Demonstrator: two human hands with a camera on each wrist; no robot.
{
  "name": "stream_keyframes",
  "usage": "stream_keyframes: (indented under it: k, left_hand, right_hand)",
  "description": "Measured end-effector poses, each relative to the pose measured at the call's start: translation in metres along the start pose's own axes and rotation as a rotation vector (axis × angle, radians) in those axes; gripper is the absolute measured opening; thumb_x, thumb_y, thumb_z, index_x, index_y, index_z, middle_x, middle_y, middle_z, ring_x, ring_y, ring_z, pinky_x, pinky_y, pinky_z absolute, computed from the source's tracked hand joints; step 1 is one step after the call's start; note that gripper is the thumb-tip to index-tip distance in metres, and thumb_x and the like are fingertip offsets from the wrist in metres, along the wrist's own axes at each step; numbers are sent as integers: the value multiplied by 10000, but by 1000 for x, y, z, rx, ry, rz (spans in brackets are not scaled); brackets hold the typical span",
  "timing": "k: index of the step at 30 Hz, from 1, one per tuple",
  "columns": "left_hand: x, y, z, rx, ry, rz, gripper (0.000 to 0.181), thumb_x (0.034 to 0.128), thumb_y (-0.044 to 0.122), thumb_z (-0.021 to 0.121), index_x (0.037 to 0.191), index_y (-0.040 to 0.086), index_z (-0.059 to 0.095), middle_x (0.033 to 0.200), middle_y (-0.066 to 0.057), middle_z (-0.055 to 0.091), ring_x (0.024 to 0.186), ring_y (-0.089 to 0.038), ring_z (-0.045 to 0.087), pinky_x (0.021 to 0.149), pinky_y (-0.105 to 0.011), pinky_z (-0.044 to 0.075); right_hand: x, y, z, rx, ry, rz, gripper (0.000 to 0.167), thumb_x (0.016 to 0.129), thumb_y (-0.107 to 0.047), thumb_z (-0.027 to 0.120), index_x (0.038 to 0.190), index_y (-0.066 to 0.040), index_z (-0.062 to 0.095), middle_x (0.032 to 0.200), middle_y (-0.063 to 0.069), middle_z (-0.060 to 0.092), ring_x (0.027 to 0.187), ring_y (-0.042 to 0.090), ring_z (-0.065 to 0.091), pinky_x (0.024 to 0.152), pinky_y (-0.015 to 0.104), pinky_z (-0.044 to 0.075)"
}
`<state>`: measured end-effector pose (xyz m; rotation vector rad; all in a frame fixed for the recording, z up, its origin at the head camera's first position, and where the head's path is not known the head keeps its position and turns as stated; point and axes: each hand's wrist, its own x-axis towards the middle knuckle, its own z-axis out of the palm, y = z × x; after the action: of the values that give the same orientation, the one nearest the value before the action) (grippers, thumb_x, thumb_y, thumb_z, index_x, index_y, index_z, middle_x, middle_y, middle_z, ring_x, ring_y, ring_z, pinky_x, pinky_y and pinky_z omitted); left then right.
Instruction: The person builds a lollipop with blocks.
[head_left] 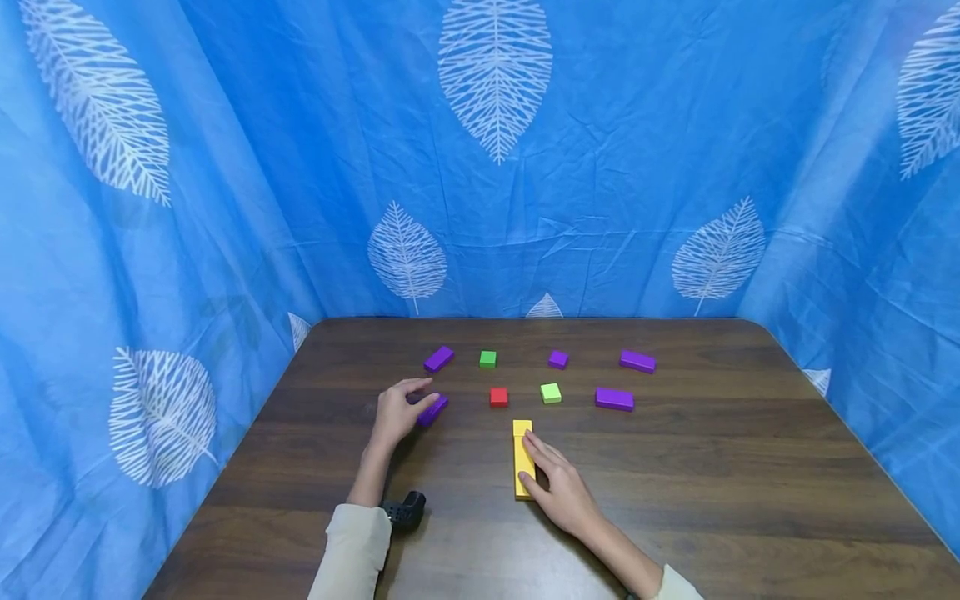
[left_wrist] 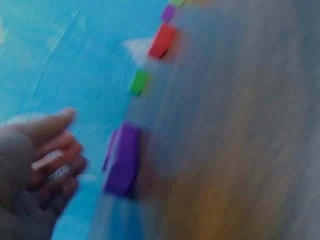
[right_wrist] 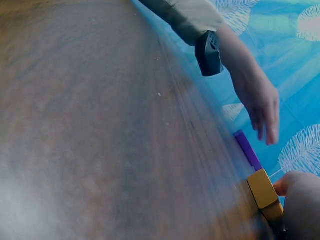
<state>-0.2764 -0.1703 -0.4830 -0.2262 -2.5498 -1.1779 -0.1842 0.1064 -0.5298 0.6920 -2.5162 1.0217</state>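
My left hand (head_left: 400,410) hovers beside a purple block (head_left: 432,410) at the left, thumb and fingers parted over it. In the left wrist view a gap separates this hand (left_wrist: 42,160) from the purple block (left_wrist: 122,160). Toward the front middle, my right hand (head_left: 561,487) rests on a long yellow block (head_left: 523,457), fingers fairly straight along its right side and thumb lying across it. A small yellow block (head_left: 522,427) sits at the far end of the long one. The right wrist view shows the yellow block's end (right_wrist: 262,189) beside the right hand (right_wrist: 302,205).
Behind lie a second purple block (head_left: 438,359), a green block (head_left: 488,359), a red block (head_left: 498,397), a lime block (head_left: 551,392) and a small purple block (head_left: 558,359). Two longer purple blocks, one far (head_left: 637,361) and one near (head_left: 614,399), lie right. A blue curtain (head_left: 600,167) surrounds the wooden table (head_left: 712,467).
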Motion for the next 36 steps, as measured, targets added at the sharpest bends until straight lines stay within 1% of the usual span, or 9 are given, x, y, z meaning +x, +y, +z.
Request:
stream_keyframes:
  k: [5,8,11,16,21,26,31,34,36]
  left_hand:
    - [-2,-6,-20,192,-184,-133,433,766,315,754,1075,20,684,1060,-147,650,960,-287,600,828,-432,480]
    - [-4,-6,-24,243,-270,-168,470,715,361,787,1046,39,700,1007,-117,652,850,-226,574,736,-380,478]
    - [-5,-5,-24,267,-315,-174,455,685,357,809,1018,61,714,964,-71,654,785,-171,533,682,-332,451]
    - [-4,-4,-19,297,-332,-144,388,680,297,821,975,64,725,910,-33,677,786,-146,565,700,-339,458]
    - [-5,1,-14,313,-295,-185,431,671,359,818,966,61,721,851,-27,665,729,-145,544,701,-360,426]
    - [-6,5,-8,300,-255,-178,367,707,267,806,976,34,713,889,-67,679,747,-163,583,683,-350,491]
    - [-5,9,-5,253,-311,-134,294,724,174,793,980,49,719,940,-79,671,830,-189,590,738,-361,495]
    - [-5,12,1,236,-357,-83,284,725,159,790,979,51,722,930,-66,666,804,-162,567,712,-329,488]
    - [-5,15,6,222,-380,-52,284,728,155,787,982,49,721,912,-55,666,742,-133,546,644,-285,478]
  right_hand:
    - [0,0,1,-4,3,2,511,829,-139,679,1274,49,515,1355,138,467,1201,317,465,975,467,377]
    - [0,0,0,0,-1,-2,512,830,-143,681,1274,49,514,1356,138,466,1204,309,464,971,461,382]
    - [0,-1,-1,6,-3,-2,511,830,-144,683,1274,45,516,1356,139,465,1207,304,463,974,453,383]
    - [-1,-1,-1,12,4,-5,511,825,-146,688,1269,45,522,1352,141,469,1209,301,462,977,449,382]
    - [-1,0,0,6,17,-21,516,816,-134,692,1264,57,521,1344,151,475,1196,316,472,963,465,388]
    - [0,0,0,6,12,-11,513,821,-139,690,1265,53,521,1348,144,473,1198,314,470,967,460,385]
    - [0,-1,-1,16,-12,11,517,826,-145,683,1277,44,514,1360,132,463,1208,312,461,989,451,369]
    - [-1,-1,0,11,-8,14,517,823,-139,685,1276,45,515,1359,130,465,1207,309,464,988,455,369]
    - [-1,-1,0,12,-8,16,517,825,-140,683,1276,45,514,1359,130,465,1207,310,463,989,457,367]
